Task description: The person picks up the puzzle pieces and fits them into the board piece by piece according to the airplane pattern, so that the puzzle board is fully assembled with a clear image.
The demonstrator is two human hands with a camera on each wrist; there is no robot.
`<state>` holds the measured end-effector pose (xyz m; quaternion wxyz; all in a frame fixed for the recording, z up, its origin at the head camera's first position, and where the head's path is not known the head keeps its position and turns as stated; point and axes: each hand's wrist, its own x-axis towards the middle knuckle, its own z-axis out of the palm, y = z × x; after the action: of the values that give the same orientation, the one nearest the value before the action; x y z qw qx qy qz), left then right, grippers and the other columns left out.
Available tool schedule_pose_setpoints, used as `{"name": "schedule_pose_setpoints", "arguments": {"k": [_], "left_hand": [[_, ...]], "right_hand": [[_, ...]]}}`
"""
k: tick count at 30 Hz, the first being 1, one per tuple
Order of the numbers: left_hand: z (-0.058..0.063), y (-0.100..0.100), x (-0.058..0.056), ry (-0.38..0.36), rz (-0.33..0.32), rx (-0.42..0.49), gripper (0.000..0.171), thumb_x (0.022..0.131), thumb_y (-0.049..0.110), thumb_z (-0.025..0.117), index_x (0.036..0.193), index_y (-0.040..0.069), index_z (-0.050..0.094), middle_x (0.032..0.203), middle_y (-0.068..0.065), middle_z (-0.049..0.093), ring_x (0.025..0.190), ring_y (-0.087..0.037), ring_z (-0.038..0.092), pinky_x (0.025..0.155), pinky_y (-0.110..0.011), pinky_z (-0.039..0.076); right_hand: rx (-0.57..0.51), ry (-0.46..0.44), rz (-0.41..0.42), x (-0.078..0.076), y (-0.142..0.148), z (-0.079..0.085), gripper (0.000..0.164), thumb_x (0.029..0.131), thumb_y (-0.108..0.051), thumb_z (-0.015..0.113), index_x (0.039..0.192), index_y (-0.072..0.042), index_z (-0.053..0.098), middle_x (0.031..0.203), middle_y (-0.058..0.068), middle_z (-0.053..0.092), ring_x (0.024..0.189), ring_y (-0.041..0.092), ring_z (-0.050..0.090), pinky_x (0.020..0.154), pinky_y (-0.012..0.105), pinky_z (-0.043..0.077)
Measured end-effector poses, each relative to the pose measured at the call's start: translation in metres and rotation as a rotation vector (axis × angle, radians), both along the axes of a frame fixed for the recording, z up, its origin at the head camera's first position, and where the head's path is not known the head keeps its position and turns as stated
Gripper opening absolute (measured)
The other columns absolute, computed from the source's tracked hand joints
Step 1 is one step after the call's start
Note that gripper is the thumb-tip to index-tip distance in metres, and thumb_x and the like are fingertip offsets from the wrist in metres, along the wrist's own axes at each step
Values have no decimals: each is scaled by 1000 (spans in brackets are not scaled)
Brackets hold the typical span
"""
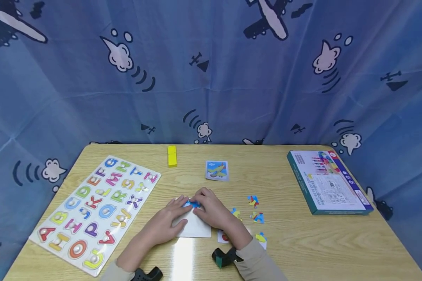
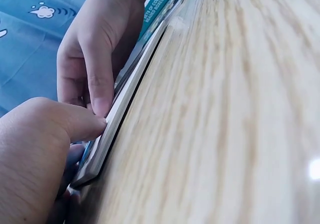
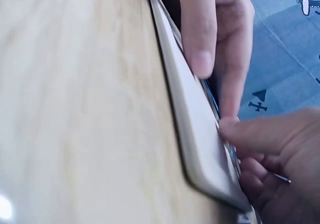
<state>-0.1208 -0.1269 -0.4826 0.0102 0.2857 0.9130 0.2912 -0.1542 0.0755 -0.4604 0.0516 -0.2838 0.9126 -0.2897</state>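
Observation:
A thin white puzzle board lies on the table between both hands. Blue jigsaw puzzle pieces lie along its far edge. The left hand rests at the board's left side, its fingers stretched toward the far edge and its thumb on the near part. The right hand bends over the far right part, thumb and fingers pinching a puzzle piece there. In the right wrist view, the right thumb presses at the board's edge and a thin piece edge shows by the curled fingers. The fingers hide most of the held piece.
Several loose puzzle pieces lie right of the right forearm. A small airplane picture card lies beyond the board, with yellow blocks farther left. An alphabet peg board covers the left side; a flat box lies at right.

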Motion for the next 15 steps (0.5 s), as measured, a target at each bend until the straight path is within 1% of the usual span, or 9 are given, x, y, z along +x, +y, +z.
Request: {"name": "schedule_pose_setpoints", "arguments": {"k": [4,6,8,11,15], "left_hand": [[-2,-1,1,-4,6,10,41,93,25,58,132,12,58,148,-7,42,141,-23,32,119,-41,23],[-2,-1,1,-4,8,15,41,92,25,59,131,12,58,148,-6,42,141,-23,32,118,-41,23],[-2,-1,2,-5,10,21,41,92,25,59,132,12,58,148,-6,42,141,-23,32,118,-42,23],[-3,-1,1,0,6,28,41,93,25,59,132,13,57,148,-6,42,141,-23,32,118,-42,24],[-4,-1,1,1,6,33,41,93,25,59,132,13,58,148,-5,42,141,-22,32,118,-41,23]], "right_hand": [[-31,-48,30,-2,6,3,31,90,-17,64,119,-8,63,115,4,57,108,19,54,95,37,49],[-47,-75,40,-2,10,5,34,90,-19,65,122,-8,61,118,5,58,111,20,55,97,39,49],[-58,-84,45,-2,13,8,37,90,-20,65,124,-8,60,123,6,59,116,21,55,100,41,48],[-76,-87,39,-1,18,14,40,90,-20,65,127,-7,58,127,8,58,121,24,53,103,43,46],[-106,-95,9,-1,28,22,43,89,-18,66,129,-7,56,130,9,56,123,26,52,102,46,46]]}}
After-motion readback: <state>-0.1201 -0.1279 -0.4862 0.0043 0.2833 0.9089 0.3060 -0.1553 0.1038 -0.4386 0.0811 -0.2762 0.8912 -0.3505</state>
